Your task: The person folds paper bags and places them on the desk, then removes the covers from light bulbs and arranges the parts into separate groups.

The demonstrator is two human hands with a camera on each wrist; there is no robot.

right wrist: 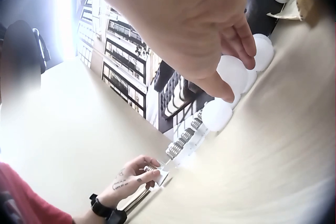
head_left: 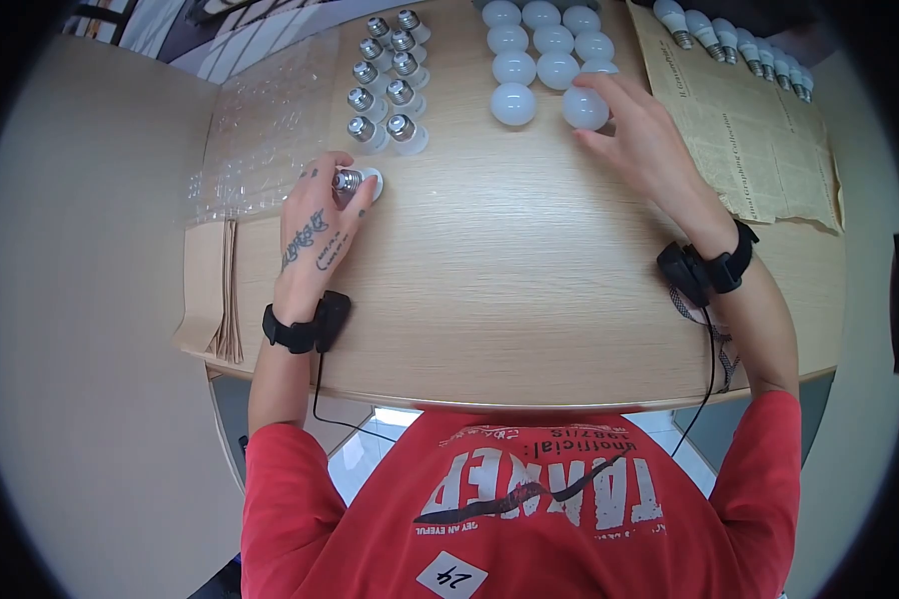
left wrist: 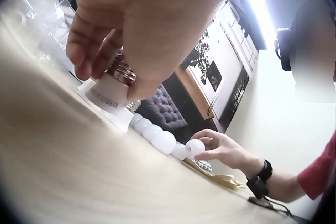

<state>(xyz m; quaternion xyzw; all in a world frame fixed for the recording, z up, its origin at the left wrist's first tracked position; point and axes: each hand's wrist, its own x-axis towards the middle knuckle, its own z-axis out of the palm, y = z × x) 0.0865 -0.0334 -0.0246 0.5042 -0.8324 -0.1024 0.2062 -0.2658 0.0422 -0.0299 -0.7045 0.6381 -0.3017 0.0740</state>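
Observation:
My left hand (head_left: 315,222) grips a light bulb base (head_left: 348,182), its metal screw cap up and its white collar low over the table. The left wrist view shows the white collar (left wrist: 107,96) close up, below the fingers. Two columns of similar bulb bases (head_left: 401,128) stand just beyond that hand, screw caps up. On the other side, my right hand (head_left: 649,145) holds a round white bulb cover (head_left: 584,109) between thumb and fingers. Rows of more white covers (head_left: 513,104) sit beside and behind it. In the right wrist view, the held cover (right wrist: 231,71) overlaps others.
A clear plastic tray (head_left: 270,130) lies at the left, with folded brown paper (head_left: 210,290) in front of it. Several whole bulbs (head_left: 726,38) lie on a printed paper sheet (head_left: 744,140) at the right. Cables hang from both wrist cameras.

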